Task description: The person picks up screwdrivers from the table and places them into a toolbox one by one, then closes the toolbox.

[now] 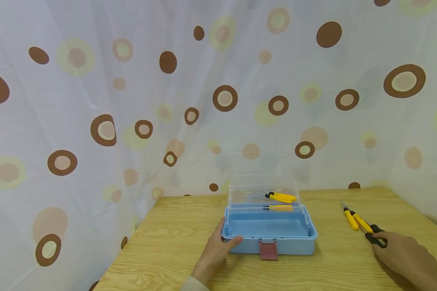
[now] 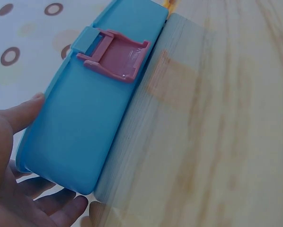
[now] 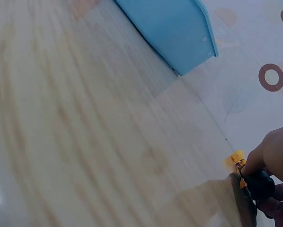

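Observation:
A light-blue plastic toolbox [image 1: 273, 245] stands on the table with its clear lid [image 1: 264, 182] raised at the back and its pink latch [image 1: 268, 249] hanging in front. The blue interior shows no tools. My left hand [image 1: 216, 246] holds the box's left end, thumb on the front rim, fingers around the side. At the right, my right hand [image 1: 406, 252] grips a black-handled tool [image 1: 376, 240]; a second black handle [image 1: 376, 228] lies right at its fingertips. Just beyond are two yellow-handled tools [image 1: 351, 220]. The palm hides part of the held handle.
Several yellow-and-black screwdrivers [image 1: 281, 198] show through or at the clear lid behind the box. The wooden table [image 1: 167, 242] meets a dotted curtain [image 1: 255, 121] along its back and sides.

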